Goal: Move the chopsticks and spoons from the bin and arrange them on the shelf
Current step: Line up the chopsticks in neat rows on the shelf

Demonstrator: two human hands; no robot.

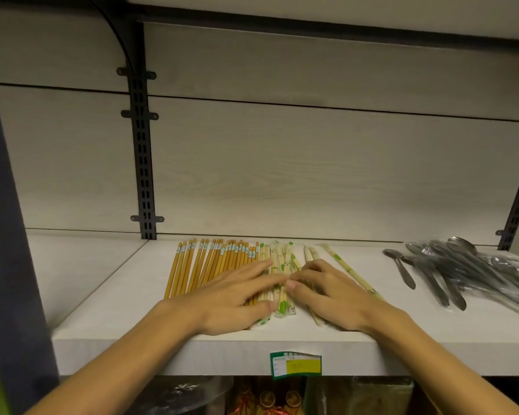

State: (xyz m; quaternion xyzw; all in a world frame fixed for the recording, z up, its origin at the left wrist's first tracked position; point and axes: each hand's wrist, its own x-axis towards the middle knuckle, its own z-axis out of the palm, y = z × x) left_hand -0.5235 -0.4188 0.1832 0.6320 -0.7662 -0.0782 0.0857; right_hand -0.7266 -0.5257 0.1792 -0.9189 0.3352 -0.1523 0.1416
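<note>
Forearms: both reach in from the bottom edge, nearest the camera, over the front lip of the shelf (150,351).
Left hand: the left hand (237,298) lies flat, fingers straight and spread, pressing down where the brown chopsticks (204,265) meet the wrapped chopsticks (282,265); it grasps nothing.
Right hand: the right hand (330,298) rests over the pale wrapped pairs with fingers bent at the knuckles and tips touching the wrappers; whether the thumb and forefinger pinch a wrapper, I cannot tell.
Task's things: brown chopsticks sit in a tidy side-by-side row at mid-shelf; wrapped pairs lie just right of them, less even; one stray pair (351,272) angles away to the right of the right hand. Spoons (459,271) lie in a loose overlapping heap well apart, at the right end of the shelf.
Bin: not in view.
Step, as I judge it: squaring up the wrapped pairs against the brown row.
Risk, front edge: the near ends of the wrapped pairs lie close to the shelf lip; a pull towards the body could slide one off.
Risk, neat row: a sideways push by the flat left hand could fan the brown row out of line.
Risk, wrappers: they look slick, so pairs may skate over each other rather than line up.
Risk, spoons: the heap looks unsettled; a wide sweep to fetch the stray pair could knock it.
Around: a price label (295,364) is stuck on the shelf's front edge, a slotted black upright (143,163) runs up the back panel, and packaged goods sit dimly on the level below.
</note>
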